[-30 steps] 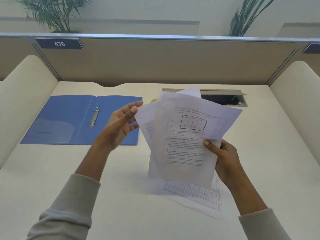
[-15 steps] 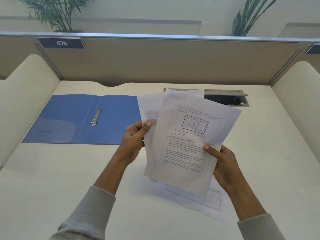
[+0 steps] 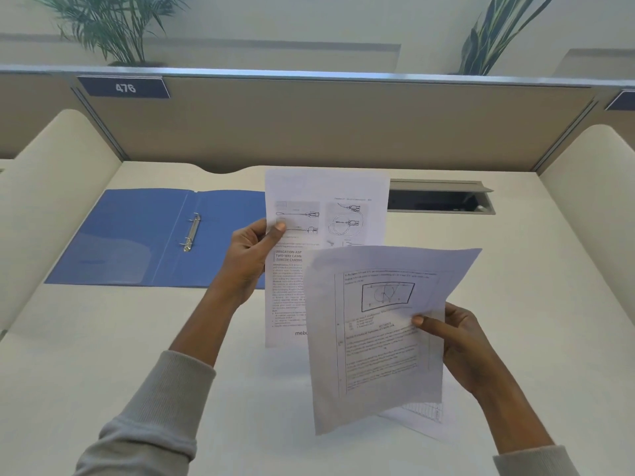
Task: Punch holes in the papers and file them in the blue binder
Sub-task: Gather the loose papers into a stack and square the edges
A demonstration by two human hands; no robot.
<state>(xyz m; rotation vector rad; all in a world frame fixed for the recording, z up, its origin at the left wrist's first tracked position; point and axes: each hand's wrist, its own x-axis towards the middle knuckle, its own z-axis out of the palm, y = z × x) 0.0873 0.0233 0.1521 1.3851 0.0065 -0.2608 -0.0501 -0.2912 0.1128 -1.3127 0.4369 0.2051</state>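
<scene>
The blue binder lies open and flat on the desk at the left, its metal rings shut along the spine. My left hand grips the left edge of a printed sheet with instrument drawings, held upright over the desk. My right hand pinches the right edge of a second sheet with a boxed diagram, which overlaps the first sheet's lower right. A third sheet with a grid lies flat on the desk beneath. No hole punch is in view.
A cable hatch stands open at the back right of the white desk. Padded side panels and a tan partition enclose the desk. Plants stand behind the partition.
My left hand closed on the rear sheet and drew it left and up, apart from the front sheet. My right hand kept the diagram sheet, now lower and to the right.
</scene>
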